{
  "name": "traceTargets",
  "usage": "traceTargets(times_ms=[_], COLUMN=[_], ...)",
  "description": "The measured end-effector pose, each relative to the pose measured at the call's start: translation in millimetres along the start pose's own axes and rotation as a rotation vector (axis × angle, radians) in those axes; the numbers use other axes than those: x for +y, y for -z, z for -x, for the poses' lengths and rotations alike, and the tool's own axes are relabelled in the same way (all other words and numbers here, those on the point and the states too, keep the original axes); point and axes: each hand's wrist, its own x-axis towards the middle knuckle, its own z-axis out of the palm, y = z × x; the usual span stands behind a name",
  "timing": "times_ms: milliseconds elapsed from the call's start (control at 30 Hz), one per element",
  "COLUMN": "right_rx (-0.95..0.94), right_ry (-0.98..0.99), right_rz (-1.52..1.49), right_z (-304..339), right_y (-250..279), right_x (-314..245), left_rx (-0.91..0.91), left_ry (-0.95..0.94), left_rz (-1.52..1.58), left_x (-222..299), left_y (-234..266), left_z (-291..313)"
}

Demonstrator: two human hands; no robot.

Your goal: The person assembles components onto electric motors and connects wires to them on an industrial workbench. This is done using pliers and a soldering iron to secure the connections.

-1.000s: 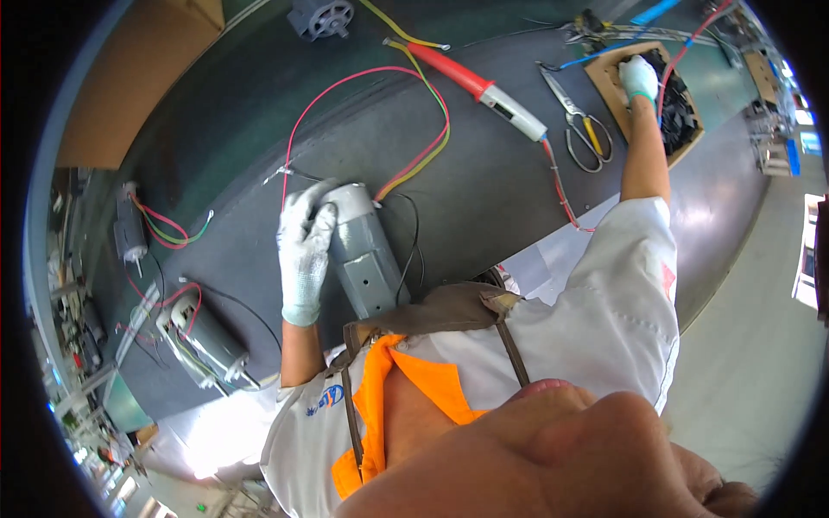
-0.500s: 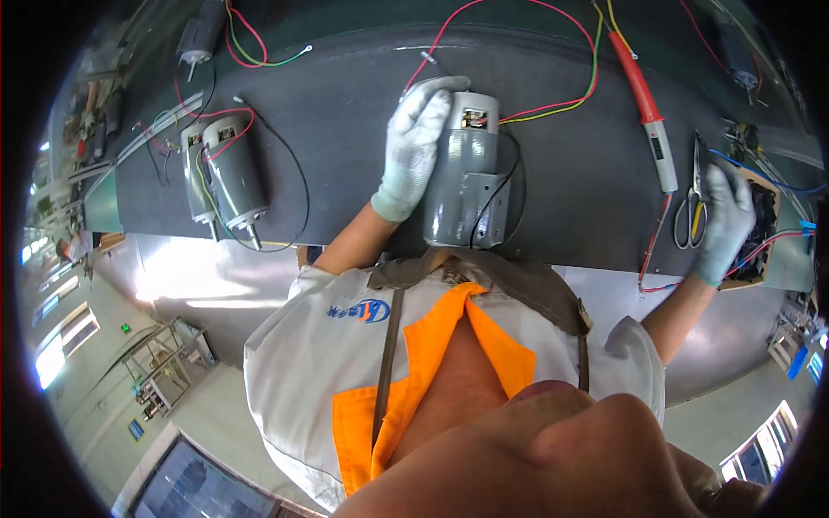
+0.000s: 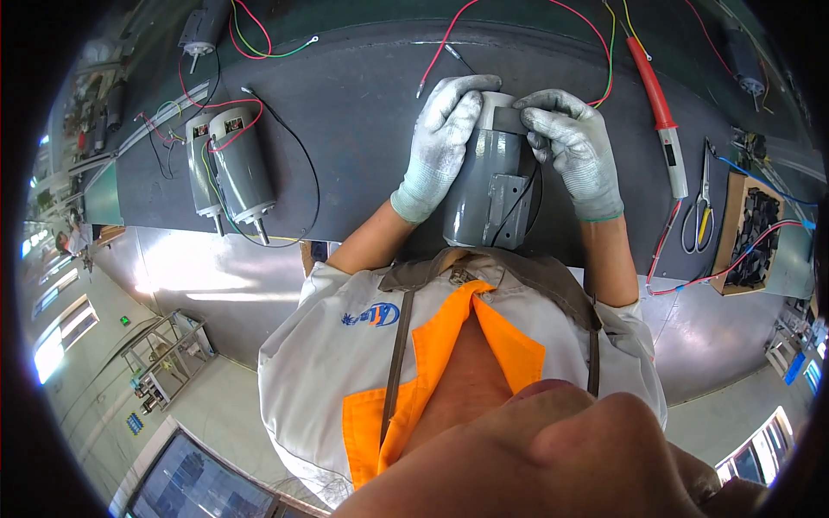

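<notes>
A grey cylindrical electric motor lies on the dark bench mat right in front of my chest, its pale end cap pointing away from me. My left hand, in a pale knit glove, wraps over the motor's left side near the cap. My right hand, gloved the same way, grips the right side, fingertips on a dark strip across the cap. Thin black leads run along the motor's body. Red and yellow wires trail away from it across the mat.
Two more grey motors with red, yellow and black leads lie at the left, another far back left. A red-handled soldering iron, scissors and a cardboard box of black parts sit at the right.
My right hand has come away from the cardboard box at the right and now grips the motor beside my left hand. The motor sits nearer the middle of the view.
</notes>
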Motion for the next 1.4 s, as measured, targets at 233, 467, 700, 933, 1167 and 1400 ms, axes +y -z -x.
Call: traceTargets(times_ms=[233,467,700,933,1167,1400], right_rx=[-0.008,0.213,-0.433,-0.454,-0.190,-0.014], right_ry=[-0.023,0.157,-0.200,-0.218,0.491,0.644], right_rz=[0.021,0.158,0.251,0.496,0.925,0.869], right_z=[-8,7,-30,-35,-18,-4], right_y=[2,-29,35,22,16,-17], right_x=[-6,6,-9,-22,8,38], left_rx=[-0.044,-0.056,-0.071,-0.058,-0.016,-0.149], left_ry=[-0.044,-0.223,-0.211,-0.142,-0.245,-0.260], left_rz=[-0.066,-0.344,-0.322,-0.264,-0.424,-0.435], left_x=[0,-7,-9,-8,-7,-6], left_y=[-1,-2,-4,0,3,11], left_z=[-6,-9,-11,-10,-6,-2])
